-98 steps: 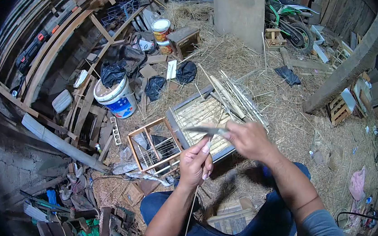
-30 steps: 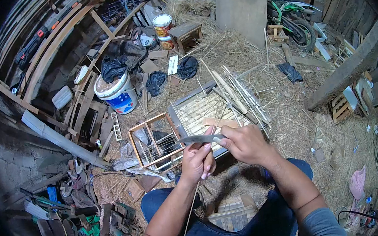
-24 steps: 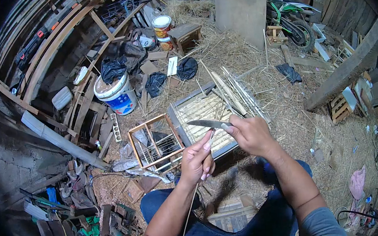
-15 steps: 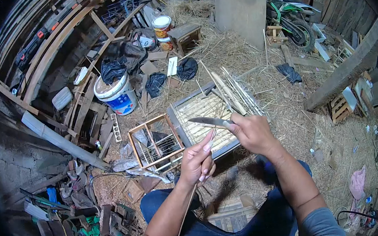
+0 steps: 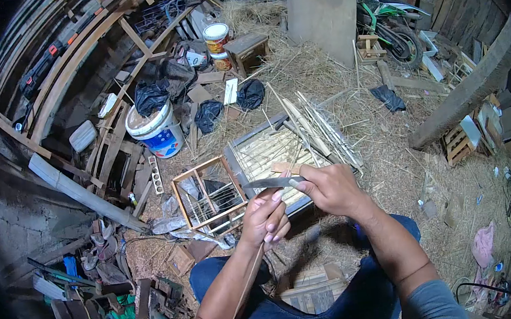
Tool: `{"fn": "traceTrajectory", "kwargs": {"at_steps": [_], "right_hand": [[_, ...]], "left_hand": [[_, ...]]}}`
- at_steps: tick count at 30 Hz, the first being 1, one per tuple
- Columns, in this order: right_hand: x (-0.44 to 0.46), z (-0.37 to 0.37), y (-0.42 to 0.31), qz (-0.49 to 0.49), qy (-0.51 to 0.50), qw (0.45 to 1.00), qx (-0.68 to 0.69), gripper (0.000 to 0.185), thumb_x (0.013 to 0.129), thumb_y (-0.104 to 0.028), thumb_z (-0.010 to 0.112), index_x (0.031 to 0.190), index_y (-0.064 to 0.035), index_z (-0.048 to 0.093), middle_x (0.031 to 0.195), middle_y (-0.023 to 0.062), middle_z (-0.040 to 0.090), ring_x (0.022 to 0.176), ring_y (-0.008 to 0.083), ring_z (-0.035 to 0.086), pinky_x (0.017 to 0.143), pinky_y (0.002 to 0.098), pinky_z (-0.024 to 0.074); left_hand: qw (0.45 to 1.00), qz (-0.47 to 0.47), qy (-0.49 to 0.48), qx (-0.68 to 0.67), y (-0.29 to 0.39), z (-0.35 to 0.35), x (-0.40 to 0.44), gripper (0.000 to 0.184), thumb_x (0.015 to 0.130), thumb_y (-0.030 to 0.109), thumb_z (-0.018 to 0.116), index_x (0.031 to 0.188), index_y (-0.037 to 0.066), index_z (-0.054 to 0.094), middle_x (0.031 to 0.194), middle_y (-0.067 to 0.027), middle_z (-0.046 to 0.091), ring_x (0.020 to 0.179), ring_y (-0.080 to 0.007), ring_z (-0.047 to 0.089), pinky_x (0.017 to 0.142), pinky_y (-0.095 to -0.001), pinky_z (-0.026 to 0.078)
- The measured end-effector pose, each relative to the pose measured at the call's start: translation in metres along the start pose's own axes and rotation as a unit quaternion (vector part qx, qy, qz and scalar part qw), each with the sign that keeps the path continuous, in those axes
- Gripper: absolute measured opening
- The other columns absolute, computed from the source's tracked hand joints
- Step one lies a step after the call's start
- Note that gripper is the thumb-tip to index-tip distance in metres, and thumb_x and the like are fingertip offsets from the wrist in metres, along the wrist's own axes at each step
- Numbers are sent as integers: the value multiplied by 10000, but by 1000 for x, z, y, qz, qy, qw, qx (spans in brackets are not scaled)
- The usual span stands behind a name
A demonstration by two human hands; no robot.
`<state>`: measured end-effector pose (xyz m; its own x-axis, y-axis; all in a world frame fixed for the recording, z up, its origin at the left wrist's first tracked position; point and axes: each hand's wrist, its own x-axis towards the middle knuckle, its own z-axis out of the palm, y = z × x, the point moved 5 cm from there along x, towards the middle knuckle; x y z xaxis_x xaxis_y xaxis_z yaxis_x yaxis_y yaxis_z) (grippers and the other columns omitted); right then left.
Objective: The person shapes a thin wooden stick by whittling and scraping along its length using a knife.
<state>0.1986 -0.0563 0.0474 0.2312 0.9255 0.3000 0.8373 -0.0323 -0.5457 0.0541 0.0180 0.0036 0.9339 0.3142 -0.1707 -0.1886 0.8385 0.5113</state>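
Observation:
My right hand [image 5: 330,187] is wrapped round a knife [image 5: 264,184], its dark blade pointing left. My left hand [image 5: 264,221] pinches a thin wooden or bamboo stick [image 5: 247,283] that runs down along my forearm. The blade lies across the stick's upper end, just above my left fingertips. A short tan piece [image 5: 286,167] shows beyond the blade; I cannot tell what it belongs to. Beneath the hands is a framed panel of pale slats [image 5: 261,150], with a bundle of split strips [image 5: 314,129] on its far right side.
A small wooden frame with thin bars [image 5: 210,194] stands left of the panel. Farther off are a white bucket [image 5: 164,137], a wooden stool [image 5: 247,49] and a motorbike [image 5: 401,44]. A slanting post [image 5: 470,86] rises at right. Straw and shavings cover the floor.
The knife has moved left and down, closer to my left fingers, and my right hand moved with it. The tan piece has come into view beyond the blade. My left hand has barely shifted.

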Motion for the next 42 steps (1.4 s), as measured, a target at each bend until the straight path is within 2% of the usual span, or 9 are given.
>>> {"fn": "traceTrajectory", "kwargs": {"at_steps": [7, 11, 15, 20, 22, 30, 33, 38, 42], "right_hand": [[5, -13, 45, 89, 34, 992, -78, 273, 980, -373, 504, 1126, -195, 652, 626, 103, 646, 559, 309, 649, 455, 422, 469], [0, -3, 8, 40, -21, 999, -14, 287, 984, -367, 502, 1031, -124, 647, 601, 103, 608, 506, 348, 601, 436, 449, 448], [-4, 10, -5, -52, 45, 998, 6, 316, 986, -382, 496, 1047, -116, 653, 693, 98, 641, 497, 320, 596, 450, 433, 459], [1, -2, 8, 28, -6, 1000, 9, 283, 978, -377, 513, 1040, -136, 647, 699, 111, 643, 552, 348, 621, 490, 459, 474], [4, -11, 25, 56, 19, 998, -35, 285, 978, -380, 512, 1103, -170, 657, 682, 94, 653, 528, 293, 627, 474, 427, 475], [-2, -5, -11, -36, 37, 998, 27, 259, 958, -350, 545, 934, -105, 626, 628, 121, 630, 585, 336, 642, 494, 436, 479], [3, -10, 10, 28, 8, 1000, -3, 275, 970, -368, 532, 918, -112, 621, 616, 111, 629, 551, 342, 629, 480, 439, 474], [-3, -9, -5, -6, 23, 1000, -5, 306, 969, -370, 529, 1167, -168, 646, 686, 86, 672, 569, 292, 656, 483, 406, 488], [1, -9, -3, 4, -1, 1000, 9, 301, 942, -339, 557, 1175, -165, 638, 703, 103, 678, 588, 291, 665, 486, 392, 489]], "left_hand": [[1000, 20, -11, 8, 6, -1, -5, 438, 1040, 119, 387, 1471, 49, 352, 464, 11, 388, 294, -77, 347, 301, -231, 320], [998, 17, 20, 51, 1, -5, -3, 463, 1040, 133, 395, 1492, 63, 323, 465, 11, 391, 299, -78, 345, 316, -236, 323], [992, 27, 16, 121, 0, -1, -3, 476, 1042, 149, 400, 1504, 76, 312, 462, 16, 379, 313, -81, 342, 353, -244, 329], [993, 4, 8, 118, -4, -9, -3, 477, 1038, 142, 403, 1502, 74, 317, 435, 25, 346, 303, -80, 316, 338, -239, 310], [993, 4, 4, 121, -4, -1, -5, 474, 1038, 144, 405, 1500, 74, 322, 432, 26, 342, 301, -79, 310, 335, -237, 304], [992, -6, 7, 125, -6, 0, -3, 503, 1040, 160, 408, 1522, 108, 276, 415, 25, 340, 296, -88, 310, 354, -248, 288], [993, -5, -19, 120, -6, -3, -2, 500, 1041, 161, 401, 1522, 107, 273, 409, 26, 337, 296, -89, 308, 356, -246, 288], [993, -13, -8, 121, -9, -4, -4, 498, 1039, 150, 403, 1518, 102, 276, 410, 25, 343, 294, -91, 308, 359, -247, 291], [990, -23, 0, 143, -6, -8, -3, 496, 1035, 145, 410, 1512, 95, 283, 410, 25, 340, 296, -91, 307, 356, -250, 291]]}}
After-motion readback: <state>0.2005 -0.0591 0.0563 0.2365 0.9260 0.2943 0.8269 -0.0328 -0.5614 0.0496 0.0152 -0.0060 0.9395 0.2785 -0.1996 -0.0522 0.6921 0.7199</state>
